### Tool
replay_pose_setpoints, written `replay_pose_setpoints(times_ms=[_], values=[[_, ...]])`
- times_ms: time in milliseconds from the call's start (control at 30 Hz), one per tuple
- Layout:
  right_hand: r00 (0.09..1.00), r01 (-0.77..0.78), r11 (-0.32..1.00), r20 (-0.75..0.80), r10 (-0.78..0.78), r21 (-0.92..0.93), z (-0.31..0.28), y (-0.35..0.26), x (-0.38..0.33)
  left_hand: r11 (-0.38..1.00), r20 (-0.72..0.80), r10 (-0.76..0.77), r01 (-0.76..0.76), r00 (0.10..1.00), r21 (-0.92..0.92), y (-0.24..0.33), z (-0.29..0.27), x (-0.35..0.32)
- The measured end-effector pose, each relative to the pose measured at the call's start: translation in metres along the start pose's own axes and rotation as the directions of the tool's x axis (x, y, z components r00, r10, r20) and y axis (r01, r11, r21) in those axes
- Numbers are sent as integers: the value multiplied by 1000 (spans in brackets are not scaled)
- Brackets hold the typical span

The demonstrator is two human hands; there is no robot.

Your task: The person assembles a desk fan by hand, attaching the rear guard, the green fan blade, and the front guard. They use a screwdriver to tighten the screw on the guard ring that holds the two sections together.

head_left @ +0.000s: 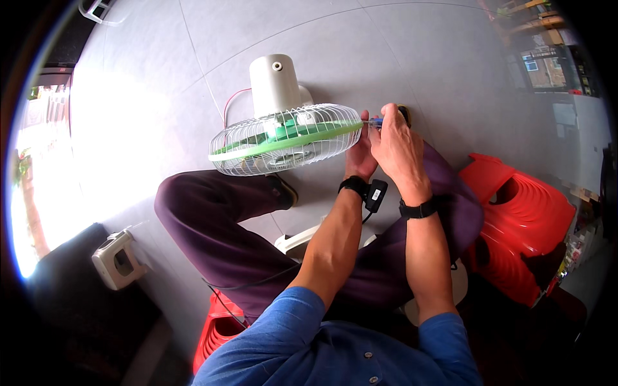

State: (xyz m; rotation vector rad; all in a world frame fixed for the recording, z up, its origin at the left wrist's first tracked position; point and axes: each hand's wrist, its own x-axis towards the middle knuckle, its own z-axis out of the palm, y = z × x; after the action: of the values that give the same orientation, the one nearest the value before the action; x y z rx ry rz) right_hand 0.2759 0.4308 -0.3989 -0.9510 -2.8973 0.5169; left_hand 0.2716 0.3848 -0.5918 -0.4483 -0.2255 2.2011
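Observation:
An electric fan (273, 83) stands on the floor between my legs, with a white wire guard (232, 166) and a green rim (290, 143). Its white motor housing points away from me. My right hand (397, 151) is closed around a screwdriver (376, 122) with a blue handle, its shaft reaching the right end of the rim. Just below that spot, my left hand (362, 159) is at the edge of the guard, with a finger upright beside the screwdriver. The right hand partly hides the left fingers.
Red plastic stools (528, 206) stand at the right, and another red stool (222, 325) is below my left leg. A white plastic part (119, 260) lies at the left. A thin red wire (226, 106) curves beside the motor housing. Bright light falls on the grey tiled floor (161, 128).

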Motion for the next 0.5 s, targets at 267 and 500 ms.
replay_pose_setpoints(times_ms=[267, 500], values=[[1000, -16, 991, 7, 17, -130, 6, 3, -1, 999, -48, -10, 8, 999, -43, 0, 2, 3], [995, 45, 999, -94, -46, -10, 5, 1, -4, 1000, -95, -26, 24, 995, -19, 1, -2, 3]])
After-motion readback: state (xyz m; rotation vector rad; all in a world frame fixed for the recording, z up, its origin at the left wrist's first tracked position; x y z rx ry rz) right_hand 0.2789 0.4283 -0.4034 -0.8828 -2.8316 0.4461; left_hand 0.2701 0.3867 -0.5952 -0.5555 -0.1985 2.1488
